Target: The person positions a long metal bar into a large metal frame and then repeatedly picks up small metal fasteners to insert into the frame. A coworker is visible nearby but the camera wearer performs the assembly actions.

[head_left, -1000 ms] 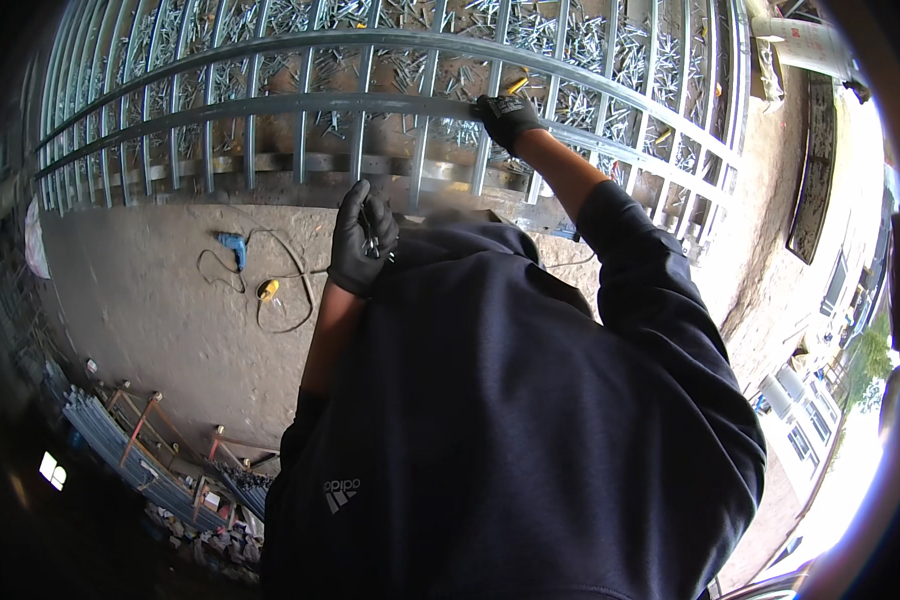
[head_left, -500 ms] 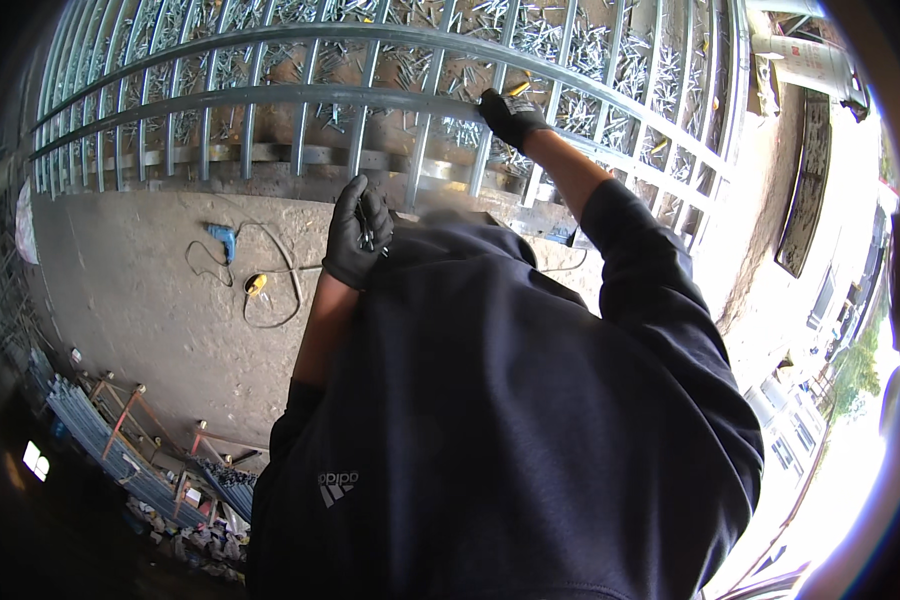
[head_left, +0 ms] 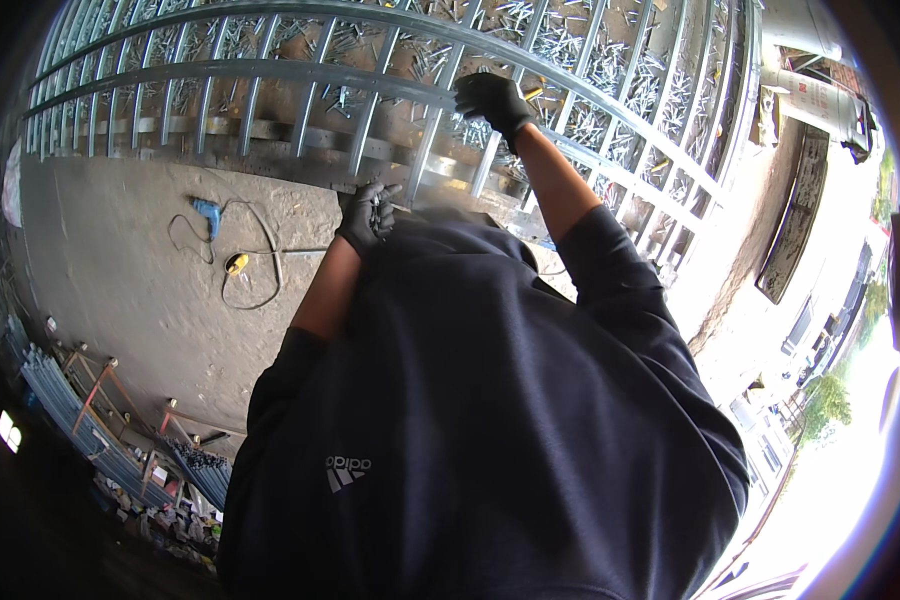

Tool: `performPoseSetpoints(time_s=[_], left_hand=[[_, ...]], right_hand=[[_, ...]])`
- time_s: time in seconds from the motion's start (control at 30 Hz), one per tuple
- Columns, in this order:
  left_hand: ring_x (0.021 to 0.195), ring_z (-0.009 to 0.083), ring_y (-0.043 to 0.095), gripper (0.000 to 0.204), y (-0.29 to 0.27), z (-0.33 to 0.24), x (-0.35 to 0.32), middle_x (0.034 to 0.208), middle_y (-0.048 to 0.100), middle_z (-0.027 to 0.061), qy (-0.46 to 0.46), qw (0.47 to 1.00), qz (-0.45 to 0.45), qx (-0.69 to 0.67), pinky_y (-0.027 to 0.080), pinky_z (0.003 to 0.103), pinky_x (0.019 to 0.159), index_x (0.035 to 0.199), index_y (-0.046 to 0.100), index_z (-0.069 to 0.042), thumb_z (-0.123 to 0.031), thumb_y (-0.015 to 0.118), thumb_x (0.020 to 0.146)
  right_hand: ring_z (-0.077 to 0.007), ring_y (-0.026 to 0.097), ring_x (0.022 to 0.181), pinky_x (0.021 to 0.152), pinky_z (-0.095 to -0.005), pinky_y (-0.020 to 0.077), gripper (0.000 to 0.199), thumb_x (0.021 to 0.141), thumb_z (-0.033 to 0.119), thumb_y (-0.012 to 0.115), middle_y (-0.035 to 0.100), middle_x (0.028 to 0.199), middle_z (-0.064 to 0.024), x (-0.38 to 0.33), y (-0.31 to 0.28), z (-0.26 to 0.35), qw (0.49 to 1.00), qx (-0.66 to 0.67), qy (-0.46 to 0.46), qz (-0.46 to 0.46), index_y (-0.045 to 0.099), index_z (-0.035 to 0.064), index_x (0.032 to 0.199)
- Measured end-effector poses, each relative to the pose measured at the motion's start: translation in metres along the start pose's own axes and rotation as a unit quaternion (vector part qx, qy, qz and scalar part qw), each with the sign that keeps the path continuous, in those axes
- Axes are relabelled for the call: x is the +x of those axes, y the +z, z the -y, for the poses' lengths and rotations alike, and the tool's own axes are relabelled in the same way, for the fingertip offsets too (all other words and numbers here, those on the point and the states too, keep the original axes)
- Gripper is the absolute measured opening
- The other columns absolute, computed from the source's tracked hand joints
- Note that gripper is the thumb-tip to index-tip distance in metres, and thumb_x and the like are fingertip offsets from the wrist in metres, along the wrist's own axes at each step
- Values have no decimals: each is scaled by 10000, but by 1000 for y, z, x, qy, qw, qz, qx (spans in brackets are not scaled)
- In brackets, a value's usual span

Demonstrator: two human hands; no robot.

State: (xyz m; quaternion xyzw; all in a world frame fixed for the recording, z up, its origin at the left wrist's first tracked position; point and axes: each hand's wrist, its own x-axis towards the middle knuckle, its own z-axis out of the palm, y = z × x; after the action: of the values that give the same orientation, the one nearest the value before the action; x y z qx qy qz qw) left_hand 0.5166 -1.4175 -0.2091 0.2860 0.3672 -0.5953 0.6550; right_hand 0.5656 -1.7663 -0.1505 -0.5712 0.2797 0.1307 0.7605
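My left hand, in a black glove, is curled near the near edge of a metal frame, by the front of my dark top. Small shiny metal pieces show between its fingers; their exact kind cannot be made out. My right hand, also gloved, is at the nearer long metal rail, its fingers bent together at a crossing with a thin bar. Whatever those fingertips may hold is hidden. Two long rails cross many parallel thin metal bars. Beneath the bars lie heaps of small, thin metal pieces.
A blue power drill and a yellow object with a grey cord lie on the concrete floor to the left. Bundled metal tubes rest on a rack at lower left. A worn board lies on the right.
My right hand has shifted left along the nearer rail, fingers now more bent. My left hand has turned and lowered slightly from the frame's edge. The whole view has also shifted.
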Motion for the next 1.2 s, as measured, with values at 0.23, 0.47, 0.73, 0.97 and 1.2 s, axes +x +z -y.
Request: performPoseSetpoints(time_s=[0.23,0.47,0.73,0.97,1.2], left_hand=[[427,122,436,340,-2,12,17,566,494,-6,12,997,-55,43,337,272,404,1072,595,-81,-403,593,964],[442,115,446,248,6,10,28,584,507,-13,5,987,-102,124,354,273,417,928,586,-122,-368,610,957],[478,85,487,355,9,17,54,616,549,-38,35,980,-70,183,389,246,425,962,673,-71,-382,505,995],[419,107,460,381,31,15,55,584,521,-13,68,982,-78,161,367,260,383,937,612,-115,-465,491,1028],[395,124,461,354,53,9,55,566,510,-1,108,968,-109,196,354,287,363,873,558,-149,-463,516,1029]], right_hand=[[-330,701,809,729,-411,564,177,929,206,572,714,891,-163,62,6,-45,752,-587,-296,42,670,59,935],[-390,703,871,774,-501,537,301,956,293,462,719,879,-195,21,30,-9,720,-683,-123,29,684,90,941],[-421,680,968,862,-503,511,392,970,380,433,718,998,-227,26,51,26,683,-724,-66,69,707,100,983],[-399,693,887,827,-499,526,395,975,345,404,723,897,-187,25,49,20,696,-713,-67,49,668,58,911],[-377,704,830,821,-477,527,456,1029,337,312,725,875,-179,19,46,2,693,-716,-65,49,679,99,901]])
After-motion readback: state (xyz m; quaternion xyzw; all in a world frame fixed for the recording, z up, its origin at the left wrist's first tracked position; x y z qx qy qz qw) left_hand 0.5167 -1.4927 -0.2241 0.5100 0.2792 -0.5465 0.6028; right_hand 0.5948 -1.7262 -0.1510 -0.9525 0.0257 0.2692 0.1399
